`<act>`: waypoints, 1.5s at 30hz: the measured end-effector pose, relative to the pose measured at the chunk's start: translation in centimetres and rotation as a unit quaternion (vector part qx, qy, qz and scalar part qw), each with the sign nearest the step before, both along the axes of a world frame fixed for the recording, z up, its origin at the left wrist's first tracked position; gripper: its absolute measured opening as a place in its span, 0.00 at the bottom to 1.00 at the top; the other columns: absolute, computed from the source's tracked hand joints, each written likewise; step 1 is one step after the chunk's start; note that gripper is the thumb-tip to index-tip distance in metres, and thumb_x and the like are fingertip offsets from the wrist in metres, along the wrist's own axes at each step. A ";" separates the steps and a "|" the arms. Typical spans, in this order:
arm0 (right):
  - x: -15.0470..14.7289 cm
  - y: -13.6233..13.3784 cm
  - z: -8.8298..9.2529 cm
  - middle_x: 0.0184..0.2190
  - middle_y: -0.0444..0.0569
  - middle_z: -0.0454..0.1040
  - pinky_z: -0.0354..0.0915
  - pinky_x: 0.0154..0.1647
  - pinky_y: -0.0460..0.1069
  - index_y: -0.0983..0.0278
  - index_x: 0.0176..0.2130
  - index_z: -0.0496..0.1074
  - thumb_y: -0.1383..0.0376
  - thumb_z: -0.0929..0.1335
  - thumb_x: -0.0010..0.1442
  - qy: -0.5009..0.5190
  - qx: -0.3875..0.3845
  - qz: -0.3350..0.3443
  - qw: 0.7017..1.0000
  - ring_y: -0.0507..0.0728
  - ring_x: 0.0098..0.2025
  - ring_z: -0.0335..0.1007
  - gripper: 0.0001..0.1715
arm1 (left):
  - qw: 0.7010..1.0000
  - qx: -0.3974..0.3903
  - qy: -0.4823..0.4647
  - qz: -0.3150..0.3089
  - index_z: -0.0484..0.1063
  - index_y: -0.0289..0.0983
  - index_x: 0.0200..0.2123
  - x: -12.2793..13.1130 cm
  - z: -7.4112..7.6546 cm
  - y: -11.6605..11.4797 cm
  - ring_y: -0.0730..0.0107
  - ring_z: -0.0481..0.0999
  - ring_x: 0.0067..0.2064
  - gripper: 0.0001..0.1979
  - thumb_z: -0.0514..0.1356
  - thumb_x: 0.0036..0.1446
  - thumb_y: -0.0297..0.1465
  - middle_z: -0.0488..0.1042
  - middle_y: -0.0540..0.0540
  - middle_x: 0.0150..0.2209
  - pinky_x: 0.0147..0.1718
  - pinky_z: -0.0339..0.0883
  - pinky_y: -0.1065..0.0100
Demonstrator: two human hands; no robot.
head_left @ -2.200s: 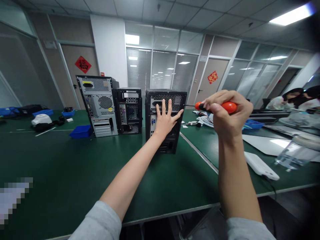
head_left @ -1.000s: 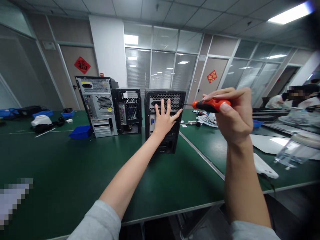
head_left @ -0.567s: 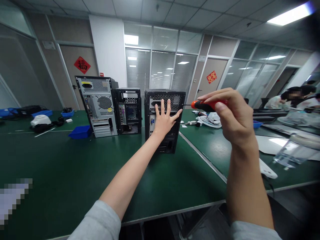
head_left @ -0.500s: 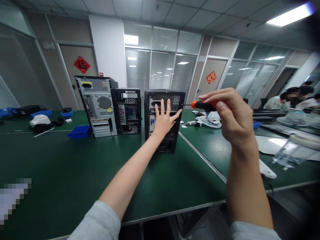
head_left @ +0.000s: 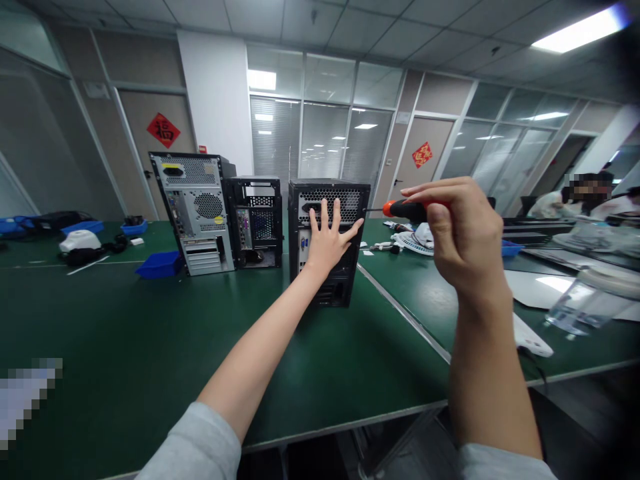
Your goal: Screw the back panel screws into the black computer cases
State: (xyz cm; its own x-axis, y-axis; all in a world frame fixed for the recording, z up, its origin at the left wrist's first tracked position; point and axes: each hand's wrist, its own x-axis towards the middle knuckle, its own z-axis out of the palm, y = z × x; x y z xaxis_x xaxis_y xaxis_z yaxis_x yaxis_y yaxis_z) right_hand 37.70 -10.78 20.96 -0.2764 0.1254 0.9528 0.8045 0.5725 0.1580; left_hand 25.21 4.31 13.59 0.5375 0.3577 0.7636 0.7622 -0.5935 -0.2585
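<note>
Two hands — left hand [head_left: 327, 243] flat on computer case [head_left: 350, 200], right hand [head_left: 463, 233] gripping screwdriver [head_left: 400, 209]

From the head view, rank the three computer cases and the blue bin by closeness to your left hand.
1. Black case, under the left hand.
2. Open black case, just left.
3. Silver case, further left.
4. Blue bin, farthest left.
</note>
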 end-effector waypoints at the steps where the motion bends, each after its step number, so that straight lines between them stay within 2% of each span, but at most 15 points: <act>1: 0.0 0.0 0.0 0.38 0.50 0.71 0.64 0.44 0.56 0.59 0.40 0.67 0.68 0.58 0.61 0.000 0.002 -0.003 1.000 0.56 0.44 0.68 0.11 | 1.000 0.000 -0.001 0.000 0.41 0.49 0.63 0.0 0.0 0.0 0.39 0.36 0.64 0.40 0.59 0.52 0.38 0.32 0.40 0.66 0.53 0.28 0.32; 14: 0.1 -0.1 0.2 0.36 0.49 0.72 0.64 0.40 0.53 0.59 0.40 0.68 0.67 0.61 0.59 0.013 0.040 -0.056 0.998 0.56 0.39 0.67 0.10 | 1.000 0.015 -0.009 -0.003 0.44 0.48 0.63 0.0 -0.1 0.1 0.38 0.36 0.64 0.37 0.58 0.53 0.38 0.38 0.39 0.66 0.53 0.28 0.32; 27: 0.0 -0.6 0.3 0.30 0.49 0.71 0.61 0.32 0.49 0.62 0.35 0.68 0.65 0.64 0.58 0.011 0.059 -0.103 0.993 0.54 0.32 0.64 0.05 | 1.000 0.009 -0.011 -0.004 0.40 0.48 0.63 0.1 -0.2 0.2 0.38 0.34 0.64 0.40 0.58 0.52 0.39 0.35 0.39 0.66 0.53 0.26 0.32; 31: 0.1 -0.6 0.3 0.28 0.48 0.70 0.60 0.28 0.47 0.64 0.33 0.68 0.64 0.64 0.58 0.006 0.070 -0.137 0.988 0.52 0.30 0.63 0.05 | 1.000 0.013 -0.009 -0.001 0.40 0.48 0.63 0.1 -0.3 0.3 0.38 0.34 0.64 0.39 0.58 0.53 0.39 0.35 0.39 0.66 0.53 0.25 0.32; 36: 0.2 -0.5 0.2 0.27 0.48 0.69 0.59 0.25 0.45 0.66 0.32 0.68 0.63 0.65 0.57 0.011 0.081 -0.145 0.986 0.51 0.29 0.63 0.07 | 1.000 0.008 -0.007 0.000 0.40 0.47 0.64 0.1 -0.3 0.3 0.37 0.34 0.64 0.38 0.57 0.54 0.39 0.35 0.39 0.66 0.53 0.23 0.32; 45: 0.7 -0.4 0.2 0.25 0.48 0.70 0.59 0.24 0.44 0.67 0.30 0.69 0.60 0.67 0.55 0.018 0.105 -0.173 0.979 0.51 0.28 0.65 0.11 | 1.000 0.014 -0.006 0.006 0.40 0.49 0.64 0.2 -0.4 0.4 0.37 0.34 0.64 0.39 0.57 0.53 0.39 0.34 0.41 0.66 0.53 0.25 0.32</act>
